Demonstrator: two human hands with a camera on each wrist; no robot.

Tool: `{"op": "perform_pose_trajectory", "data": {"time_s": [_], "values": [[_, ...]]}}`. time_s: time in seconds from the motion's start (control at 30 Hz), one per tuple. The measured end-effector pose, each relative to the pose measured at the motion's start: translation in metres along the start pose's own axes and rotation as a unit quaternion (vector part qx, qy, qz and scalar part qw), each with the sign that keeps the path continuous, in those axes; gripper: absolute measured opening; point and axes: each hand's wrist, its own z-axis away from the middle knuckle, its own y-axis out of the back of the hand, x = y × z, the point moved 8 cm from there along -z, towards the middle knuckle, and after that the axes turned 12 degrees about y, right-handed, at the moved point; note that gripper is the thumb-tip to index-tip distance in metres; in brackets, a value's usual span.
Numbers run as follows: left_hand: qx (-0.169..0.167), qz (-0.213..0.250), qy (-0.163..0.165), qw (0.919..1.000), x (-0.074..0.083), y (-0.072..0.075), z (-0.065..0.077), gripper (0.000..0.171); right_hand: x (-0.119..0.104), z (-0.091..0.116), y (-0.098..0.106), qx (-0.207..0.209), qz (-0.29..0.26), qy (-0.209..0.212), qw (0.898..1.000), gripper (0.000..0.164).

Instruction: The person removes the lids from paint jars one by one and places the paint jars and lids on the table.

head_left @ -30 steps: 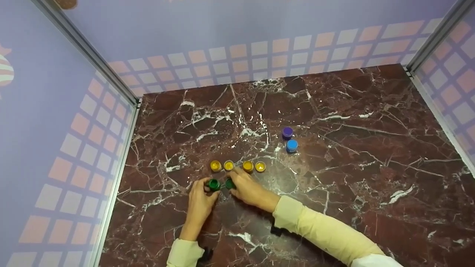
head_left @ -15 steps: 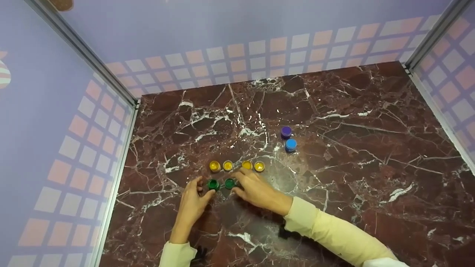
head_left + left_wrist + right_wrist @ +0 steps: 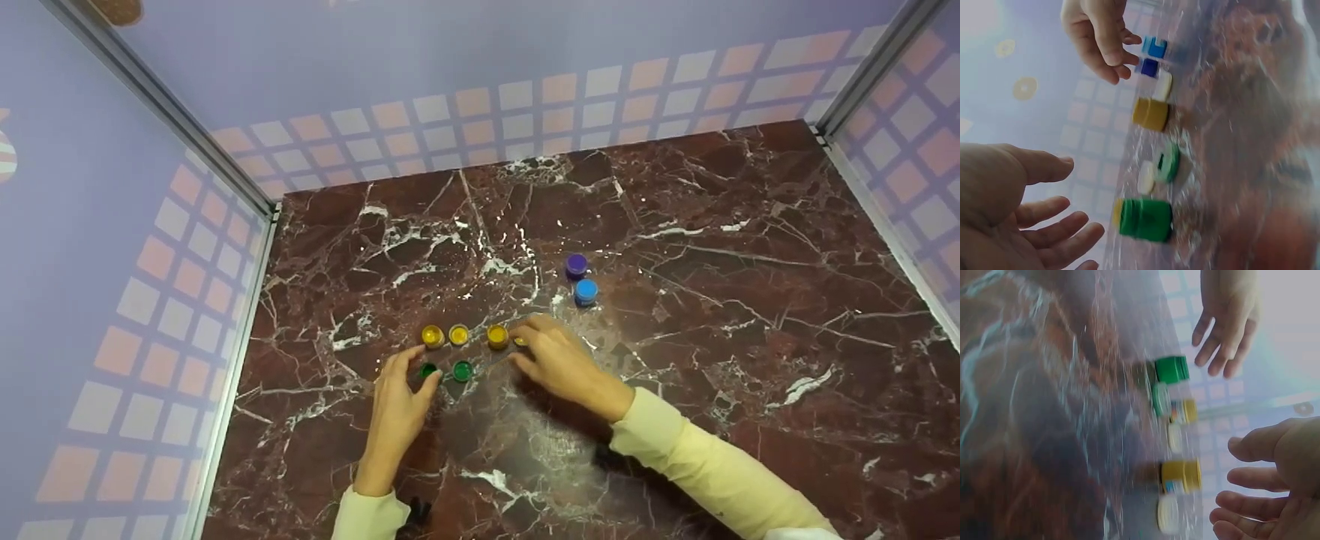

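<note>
My left hand [image 3: 397,409] hovers with loosely spread fingers over an uncapped green paint pot [image 3: 1148,219], apart from it in the left wrist view. To the pot's right lies its green lid [image 3: 462,370], inner side up. My right hand [image 3: 561,361] is in the air with relaxed fingers and holds nothing. It partly covers a yellow-stained lid [image 3: 520,341] beside an uncapped yellow paint pot [image 3: 497,337]. Farther left stand another open yellow pot [image 3: 432,336] and its lid [image 3: 458,334].
A purple-capped pot [image 3: 577,265] and a blue-capped pot [image 3: 586,292] stand close together farther back to the right. The marbled tabletop [image 3: 712,300] is bounded by patterned panels [image 3: 525,60] at the back and both sides.
My right hand has let go of the green lid and moved right, over the yellow-stained lid. My left hand has released the green pot and lifted above it.
</note>
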Motion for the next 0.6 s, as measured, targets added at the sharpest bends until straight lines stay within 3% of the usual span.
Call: {"op": "perform_pose_trajectory", "data": {"time_s": [0.37, 0.6], "values": [[0.004, 0.004, -0.067, 0.9978, 0.031, -0.025, 0.000, 0.042, 0.042, 0.014, 0.039, 0.054, 0.052, -0.039, 0.996, 0.028], [0.017, -0.018, -0.082, 0.9963, 0.038, -0.034, 0.001, 0.041, 0.081, 0.022, 0.065, 0.110, 0.107, -0.091, 0.984, 0.036]]}}
